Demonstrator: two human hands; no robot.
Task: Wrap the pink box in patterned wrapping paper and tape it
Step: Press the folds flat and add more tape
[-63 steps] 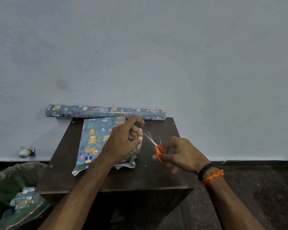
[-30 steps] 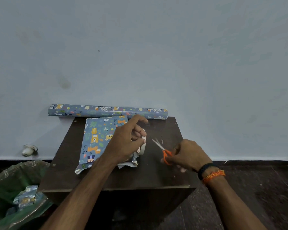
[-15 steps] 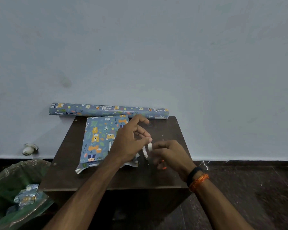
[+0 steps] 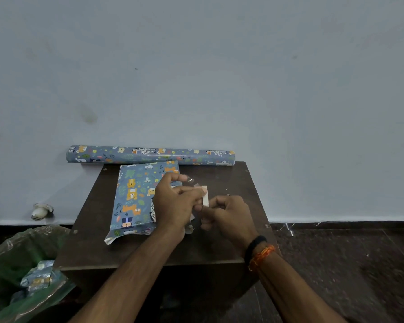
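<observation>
The box [image 4: 135, 199] lies flat on the small brown table [image 4: 219, 243], covered in blue animal-print wrapping paper; no pink shows. Loose paper sticks out at its near end. My left hand [image 4: 175, 203] is over the box's right edge and my right hand [image 4: 229, 215] is just right of it. They meet at a white tape roll [image 4: 205, 197], and the curled fingers of both grip it. A clear strip of tape [image 4: 191, 181] stretches from my left index fingertip to the roll. No scissors are visible.
A roll of the same wrapping paper [image 4: 149, 156] lies along the table's back edge against the wall. A green bin bag [image 4: 12, 259] with paper scraps [image 4: 36, 279] stands at the lower left. A small white object [image 4: 41, 210] sits on the floor by the wall.
My right hand held orange scissors to the right of the box; it has moved left to the tape roll and the scissors are out of sight. A clear strip now stretches from the roll.
</observation>
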